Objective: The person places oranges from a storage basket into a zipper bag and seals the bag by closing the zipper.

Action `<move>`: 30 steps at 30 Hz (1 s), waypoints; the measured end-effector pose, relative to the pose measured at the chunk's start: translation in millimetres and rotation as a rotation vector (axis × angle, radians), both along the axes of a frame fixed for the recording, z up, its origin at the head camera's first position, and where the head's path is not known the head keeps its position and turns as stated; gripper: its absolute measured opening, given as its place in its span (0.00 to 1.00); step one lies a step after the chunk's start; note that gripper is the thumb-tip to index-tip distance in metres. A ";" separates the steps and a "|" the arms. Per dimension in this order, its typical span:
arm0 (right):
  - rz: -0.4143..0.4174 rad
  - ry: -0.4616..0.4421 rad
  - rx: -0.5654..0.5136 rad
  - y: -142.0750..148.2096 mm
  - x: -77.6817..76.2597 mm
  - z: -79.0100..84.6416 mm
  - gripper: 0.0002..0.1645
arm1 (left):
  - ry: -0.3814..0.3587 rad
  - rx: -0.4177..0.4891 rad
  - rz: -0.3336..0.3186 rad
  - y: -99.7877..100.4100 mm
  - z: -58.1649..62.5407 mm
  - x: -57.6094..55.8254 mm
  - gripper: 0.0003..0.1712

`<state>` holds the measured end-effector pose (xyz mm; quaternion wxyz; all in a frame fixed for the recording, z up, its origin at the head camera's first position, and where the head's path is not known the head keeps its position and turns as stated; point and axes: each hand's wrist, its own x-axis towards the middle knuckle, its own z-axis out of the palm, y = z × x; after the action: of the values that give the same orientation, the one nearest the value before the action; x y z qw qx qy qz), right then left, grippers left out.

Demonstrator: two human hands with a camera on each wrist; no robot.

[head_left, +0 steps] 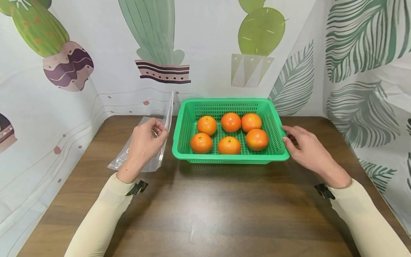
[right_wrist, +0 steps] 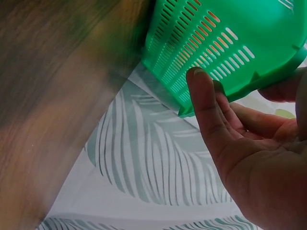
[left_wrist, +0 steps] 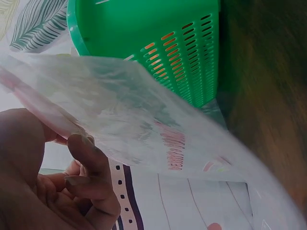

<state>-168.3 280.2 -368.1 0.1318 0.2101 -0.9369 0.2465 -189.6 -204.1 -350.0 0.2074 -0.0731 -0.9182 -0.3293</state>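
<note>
My left hand pinches the edge of a clear plastic zip bag between thumb and fingers. The bag hangs upright beside the basket's left end, and red print shows on it in the left wrist view. A green plastic basket with slotted walls stands toward the back of the table. Several oranges lie in it in two loose rows. At the basket's right end, my right hand holds the rim with thumb and fingers. In the right wrist view, one fingertip overlaps the outer wall.
The brown wooden table carries the basket and the bag. Behind it hangs a white cloth printed with cacti and leaves, close to the basket's back rim. Dark straps circle both wrists over pale sleeves.
</note>
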 end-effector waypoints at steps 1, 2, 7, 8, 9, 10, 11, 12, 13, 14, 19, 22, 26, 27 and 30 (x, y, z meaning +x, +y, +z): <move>0.000 0.001 0.000 0.0 -0.1 0.1 0.25 | -0.001 -0.001 0.001 0.1 0.5 0.1 0.05; 0.000 0.001 0.002 0.0 -0.3 -0.1 0.25 | -0.001 -0.001 0.000 0.1 1.0 0.3 0.05; 0.000 0.008 0.002 0.5 -1.4 -1.2 0.25 | -0.011 0.007 -0.011 1.6 4.2 0.7 0.04; 0.000 0.009 0.001 0.6 -1.4 -1.3 0.25 | -0.013 0.010 -0.012 2.1 4.7 0.8 0.04; 0.000 0.011 0.000 0.5 -1.3 -1.2 0.25 | -0.014 0.011 -0.012 2.4 5.1 0.8 0.04; 0.000 0.012 -0.001 0.5 -1.0 -0.9 0.25 | -0.013 0.010 -0.012 2.7 5.4 0.8 0.04; 0.001 0.013 -0.002 0.3 -0.7 -0.7 0.25 | -0.011 0.008 -0.011 2.9 5.7 0.7 0.04; 0.001 0.012 -0.003 0.2 -0.4 -0.2 0.25 | -0.008 0.006 -0.009 3.1 6.0 0.8 0.04; 0.001 0.013 -0.004 0.2 -0.3 0.0 0.25 | -0.005 0.005 -0.008 3.2 6.3 0.6 0.04; 0.002 0.012 -0.005 0.3 -0.6 -0.1 0.25 | -0.002 0.003 -0.007 3.2 6.5 0.5 0.05; 0.003 -0.001 -0.012 1.2 -1.6 -0.4 0.25 | 0.001 -0.001 -0.011 3.7 8.4 0.4 0.05; 0.002 -0.002 -0.011 0.9 -1.0 -0.2 0.25 | -0.002 -0.002 -0.016 4.6 9.6 0.6 0.04; 0.000 0.007 -0.005 -0.1 -0.4 -0.1 0.25 | -0.006 0.001 -0.016 5.8 11.4 0.8 0.05; 0.001 0.006 -0.005 -0.1 -0.3 -0.3 0.25 | -0.008 0.001 -0.016 6.1 11.6 0.7 0.05; 0.000 0.007 -0.004 -0.1 -0.3 -0.4 0.25 | -0.011 0.003 -0.014 6.7 12.7 0.8 0.05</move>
<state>-168.6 280.1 -368.5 0.1357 0.2105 -0.9359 0.2477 -188.8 -197.3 -337.3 0.2002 -0.0773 -0.9183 -0.3326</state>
